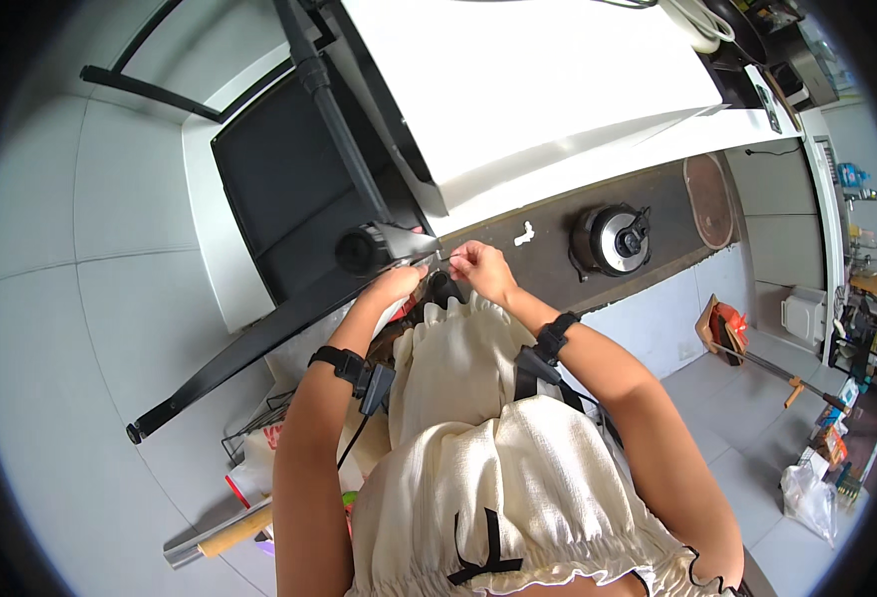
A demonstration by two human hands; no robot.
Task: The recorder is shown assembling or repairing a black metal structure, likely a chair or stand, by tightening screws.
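My left hand [400, 285] is closed beside the silver-grey bracket [407, 242] of a black pole stand [349, 149], its fingertips partly hidden. Something clear and thin shows at those fingertips, too small to name. Close on its right, my right hand [484, 269] has thumb and fingers pinched together, with a tiny thing between them that I cannot make out. Both hands meet over the near left end of a dark brown countertop [543, 274], just in front of my cream dress [448, 358].
A silver and black pressure cooker [611, 240] stands on the counter, right of a scrap of white paper [525, 234]. A large white cabinet [538, 80] rises behind. The stand's long black leg [249, 353] reaches out left. Bags [257, 468] lie on the floor lower left.
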